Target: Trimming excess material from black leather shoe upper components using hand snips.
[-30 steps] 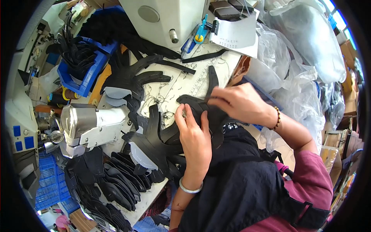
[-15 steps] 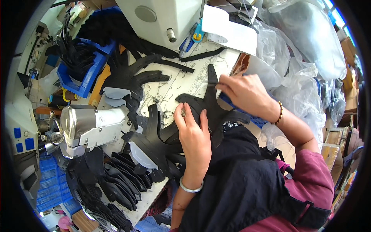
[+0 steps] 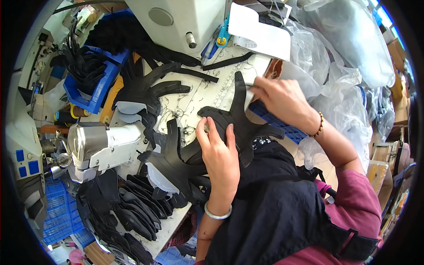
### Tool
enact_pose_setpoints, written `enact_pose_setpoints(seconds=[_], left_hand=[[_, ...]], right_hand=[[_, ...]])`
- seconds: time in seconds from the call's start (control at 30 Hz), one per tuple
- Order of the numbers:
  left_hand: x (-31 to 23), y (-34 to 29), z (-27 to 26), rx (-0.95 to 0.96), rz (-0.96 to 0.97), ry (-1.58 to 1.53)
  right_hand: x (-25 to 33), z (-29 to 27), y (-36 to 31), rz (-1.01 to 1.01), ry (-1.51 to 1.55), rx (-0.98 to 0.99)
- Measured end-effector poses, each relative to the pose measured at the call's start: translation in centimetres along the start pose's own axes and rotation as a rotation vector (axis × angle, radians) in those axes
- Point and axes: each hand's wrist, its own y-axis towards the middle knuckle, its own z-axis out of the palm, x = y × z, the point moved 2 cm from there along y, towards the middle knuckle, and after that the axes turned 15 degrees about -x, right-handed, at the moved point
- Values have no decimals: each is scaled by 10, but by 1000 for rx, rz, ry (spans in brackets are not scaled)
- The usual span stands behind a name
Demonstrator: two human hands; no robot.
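A black, many-armed cut piece [image 3: 238,108], which looks like a shoe upper, lies at the table's front edge. My left hand [image 3: 221,154] presses on its left part, fingers spread and flat. My right hand [image 3: 282,99] is beside the piece's upright arm, fingers pinched. A thin, pale, blurred thing sticks out from the fingertips toward that arm; its kind cannot be made out. Left of my left hand lies a similar black piece with a grey scalloped panel [image 3: 161,179], partly under the wrist.
A sewing machine [image 3: 104,141] juts in from the left, below a blue bin [image 3: 90,101] of black parts. Stacked black pieces [image 3: 139,201] lie at the near left. Blue-handled snips [image 3: 223,33] rest near the machine housing [image 3: 176,26]. Plastic bags [image 3: 340,101] crowd the right.
My right hand has shifted slightly along the piece's upright arm, up toward its tip. My left hand stays flat on the piece. The whole view has shifted a little.
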Motion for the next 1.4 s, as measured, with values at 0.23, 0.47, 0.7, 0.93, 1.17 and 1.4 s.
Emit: enact_pose_setpoints(seconds=[0.23, 0.47, 0.7, 0.93, 1.17, 1.4], left_hand=[[-1, 0, -1, 8, -27, -13], [3, -1, -1, 11, 42, 44], [-2, 1, 0, 35, 32, 45], [3, 0, -1, -10, 42, 27], [11, -1, 1, -22, -84, -168], [11, -4, 5, -84, 39, -97]], right_hand=[[13, 2, -17, -46, 130, 127], [20, 2, -9, 137, 398, 128], [33, 24, -9, 158, 544, 219], [6, 18, -13, 555, 1067, -107], [-5, -8, -33, 433, 700, -15], [32, 26, -20, 76, 540, 28]])
